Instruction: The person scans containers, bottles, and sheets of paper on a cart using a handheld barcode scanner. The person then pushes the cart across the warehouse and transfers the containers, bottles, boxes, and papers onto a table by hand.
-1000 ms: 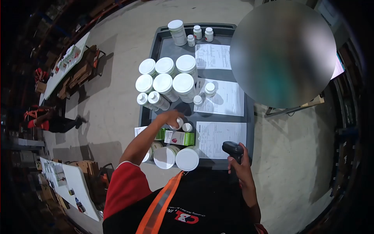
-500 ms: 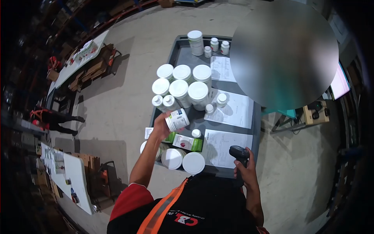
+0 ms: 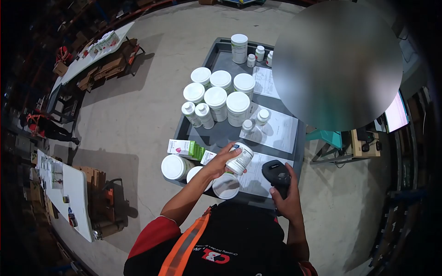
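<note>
My left hand is wrapped around a white labelled jar, tilted above the near part of the grey cart. Close to its right, my right hand grips a black barcode scanner by the handle, its head beside the jar. Beneath both lies a printed sheet, partly hidden. Green-and-white boxes lie left of my left hand. Large white-lidded tubs stand along the near edge, some partly covered by my left arm.
Several large tubs and two slim bottles stand mid-cart. Small bottles rest on another sheet. A blurred round patch hides the upper right. White tables and people are at left.
My left hand has carried the jar to the right and slightly nearer, beside the scanner. My right hand has brought the scanner a little left and up. The boxes show more fully.
</note>
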Available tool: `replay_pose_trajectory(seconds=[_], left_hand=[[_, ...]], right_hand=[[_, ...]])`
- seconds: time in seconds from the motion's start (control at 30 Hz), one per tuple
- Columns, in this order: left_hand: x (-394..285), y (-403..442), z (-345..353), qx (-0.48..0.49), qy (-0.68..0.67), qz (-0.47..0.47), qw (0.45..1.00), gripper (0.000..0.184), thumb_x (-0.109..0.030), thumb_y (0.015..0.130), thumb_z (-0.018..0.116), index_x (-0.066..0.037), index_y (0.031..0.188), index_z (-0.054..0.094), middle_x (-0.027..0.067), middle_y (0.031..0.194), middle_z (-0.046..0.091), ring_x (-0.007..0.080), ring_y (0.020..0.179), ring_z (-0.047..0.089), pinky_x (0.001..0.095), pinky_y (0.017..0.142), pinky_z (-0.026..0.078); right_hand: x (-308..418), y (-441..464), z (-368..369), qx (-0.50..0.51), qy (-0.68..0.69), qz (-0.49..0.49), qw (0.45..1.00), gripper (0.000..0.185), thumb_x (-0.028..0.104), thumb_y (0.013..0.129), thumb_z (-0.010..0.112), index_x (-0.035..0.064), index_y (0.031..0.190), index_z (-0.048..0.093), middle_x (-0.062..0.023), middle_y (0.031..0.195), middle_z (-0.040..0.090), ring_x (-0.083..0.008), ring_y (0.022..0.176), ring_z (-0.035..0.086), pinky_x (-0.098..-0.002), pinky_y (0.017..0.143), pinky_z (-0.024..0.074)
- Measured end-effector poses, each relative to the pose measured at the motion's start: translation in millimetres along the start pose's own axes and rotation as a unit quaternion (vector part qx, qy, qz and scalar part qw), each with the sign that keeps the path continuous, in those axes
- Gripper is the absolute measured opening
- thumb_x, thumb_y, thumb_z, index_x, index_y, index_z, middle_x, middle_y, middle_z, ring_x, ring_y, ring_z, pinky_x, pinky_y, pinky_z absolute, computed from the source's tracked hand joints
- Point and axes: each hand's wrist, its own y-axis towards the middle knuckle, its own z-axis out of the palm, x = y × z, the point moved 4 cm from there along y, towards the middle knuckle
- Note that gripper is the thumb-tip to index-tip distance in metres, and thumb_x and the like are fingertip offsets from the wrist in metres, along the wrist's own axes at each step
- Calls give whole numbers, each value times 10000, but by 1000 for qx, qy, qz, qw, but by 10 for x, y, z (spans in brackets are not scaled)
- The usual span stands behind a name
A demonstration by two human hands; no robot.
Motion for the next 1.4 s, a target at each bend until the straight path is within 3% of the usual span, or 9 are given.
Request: replay_pose_trajectory(seconds=[0.2, 0.37, 0.63, 0.83, 1.0, 1.07, 1.17, 1.23, 1.4], left_hand=[[172, 156, -170, -91, 196, 76, 973, 586, -340, 942, 699, -109, 1405, 424, 82, 1171, 568, 165, 1030, 609, 312, 805, 545], [290, 115, -278, -97, 146, 59, 983, 574, -261, 933, 703, -107, 1422, 444, 91, 1211, 568, 174, 1101, 585, 343, 911, 506], [-60, 260, -769, -105, 162, 115, 974, 701, -197, 750, 746, -79, 1366, 434, 115, 1179, 539, 252, 1113, 560, 397, 931, 499], [-407, 649, -1239, -244, 768, 2, 592, 789, -293, 634, 825, -12, 1269, 451, 268, 1133, 602, 437, 1050, 623, 485, 894, 526], [-154, 903, -1845, -108, 810, -68, 573, 708, -477, 601, 856, -37, 1113, 645, 227, 1092, 675, 424, 1025, 655, 476, 897, 534], [-127, 927, -1873, -77, 795, -84, 595, 690, -499, 636, 844, -51, 1134, 677, 225, 1127, 681, 414, 1062, 648, 467, 919, 528], [-66, 946, -1794, -70, 828, -97, 547, 576, -463, 747, 792, -71, 1160, 703, 226, 1199, 665, 415, 1155, 605, 482, 979, 497], [-71, 779, -736, -240, 845, -10, 479, 471, -296, 766, 774, -46, 1154, 678, 217, 1221, 637, 426, 1194, 560, 511, 981, 478], [1103, 923, 479, -296, 776, 213, 514, 485, -124, 745, 762, -29, 1194, 604, 215, 1243, 585, 422, 1193, 526, 512, 1028, 412]], right_hand=[[621, -176, 22, 78, -115, -52, 989, 851, -34, 751, 727, 61, 1500, 334, -250, 1287, 592, -398, 1152, 642, -405, 981, 500], [687, -199, 1, 139, -178, -57, 972, 923, 56, 764, 687, 123, 1563, 230, -285, 1237, 608, -469, 901, 657, -523, 775, 526], [572, -135, -171, 105, -87, -25, 990, 879, 80, 831, 686, 146, 1562, 202, -306, 1338, 544, -487, 1110, 613, -505, 951, 500], [145, -320, -720, 44, -81, 62, 994, 860, 91, 858, 703, 149, 1561, 212, -291, 1392, 523, -448, 1269, 540, -472, 1054, 449], [-688, -444, -1886, -95, -78, 58, 991, 764, 118, 897, 700, 34, 1524, 272, -234, 1352, 570, -346, 1259, 573, -410, 1061, 438], [-1234, -447, -2706, -211, -138, 119, 960, 732, 114, 909, 682, 29, 1514, 280, -221, 1275, 604, -321, 1142, 620, -402, 984, 481], [-1513, -348, -4055, -375, -97, 142, 911, 688, 76, 926, 638, 154, 1502, 271, -101, 881, 627, -161, 510, 558, -323, 424, 456], [-1596, -202, -4815, -450, -84, 145, 877, 718, 85, 923, 644, 154, 1507, 232, -94, 797, 602, -165, 501, 557, -321, 410, 453], [-2201, 70, -5935, -431, -131, 157, 879, 699, 120, 918, 636, 117, 1490, 234, -171, 859, 640, -242, 540, 607, -380, 460, 492]])
